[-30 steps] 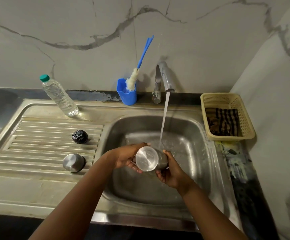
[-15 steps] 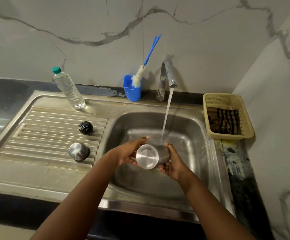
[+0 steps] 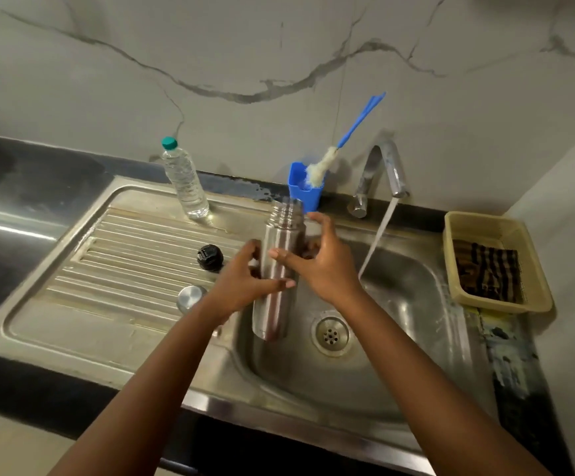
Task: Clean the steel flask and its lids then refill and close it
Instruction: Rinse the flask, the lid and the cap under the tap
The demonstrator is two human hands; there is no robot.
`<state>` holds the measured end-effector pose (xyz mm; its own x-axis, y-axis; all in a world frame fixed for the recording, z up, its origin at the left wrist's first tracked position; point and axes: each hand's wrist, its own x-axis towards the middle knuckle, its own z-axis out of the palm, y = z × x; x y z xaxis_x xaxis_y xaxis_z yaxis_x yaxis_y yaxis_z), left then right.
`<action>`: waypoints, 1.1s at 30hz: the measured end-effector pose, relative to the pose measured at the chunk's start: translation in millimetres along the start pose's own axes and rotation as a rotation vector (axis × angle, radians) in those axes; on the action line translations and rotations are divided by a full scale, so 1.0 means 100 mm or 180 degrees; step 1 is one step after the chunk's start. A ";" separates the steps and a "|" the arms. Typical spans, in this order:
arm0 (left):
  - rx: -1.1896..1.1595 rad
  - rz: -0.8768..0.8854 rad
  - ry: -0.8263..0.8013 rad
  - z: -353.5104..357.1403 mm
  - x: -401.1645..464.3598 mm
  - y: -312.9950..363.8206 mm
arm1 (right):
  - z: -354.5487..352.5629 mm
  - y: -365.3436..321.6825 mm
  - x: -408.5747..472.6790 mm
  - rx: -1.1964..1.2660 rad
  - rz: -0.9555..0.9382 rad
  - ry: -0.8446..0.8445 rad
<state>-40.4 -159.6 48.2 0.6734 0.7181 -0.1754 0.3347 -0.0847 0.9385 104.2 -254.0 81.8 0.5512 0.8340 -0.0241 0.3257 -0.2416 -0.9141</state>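
Over the sink (image 3: 451, 338), my left hand (image 3: 245, 283) and right hand (image 3: 324, 266) loosely clasp the wet flask (image 3: 279, 269); it could slip toward six o'clock.

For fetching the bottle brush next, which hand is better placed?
Probably the right hand. It holds the flask near its neck, close below the brush in the blue cup. The left hand grips the flask's body and could keep it upright.
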 end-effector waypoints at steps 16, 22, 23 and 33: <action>-0.0051 0.0090 0.1770 -1.77 -0.20 -0.50 | 1.72 -0.95 0.74 0.0009 -0.0868 -0.1352; 0.0020 -0.0186 0.1489 -2.11 -0.22 -0.59 | 2.09 -0.88 0.80 0.0365 -0.0673 -0.1092; 0.0038 -0.0293 0.1414 -2.15 -0.21 -0.58 | 2.12 -0.87 0.81 0.0175 -0.0913 -0.1019; -0.0884 -0.1290 0.0311 -2.49 -0.19 -0.46 | 2.23 -0.72 1.07 -0.2214 -0.2130 -0.1492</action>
<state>-232.7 2.4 82.6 0.4561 0.7177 -0.5261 0.3595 0.3922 0.8467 -31.1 -36.9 54.6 -0.2031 0.9732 0.1080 0.8998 0.2290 -0.3714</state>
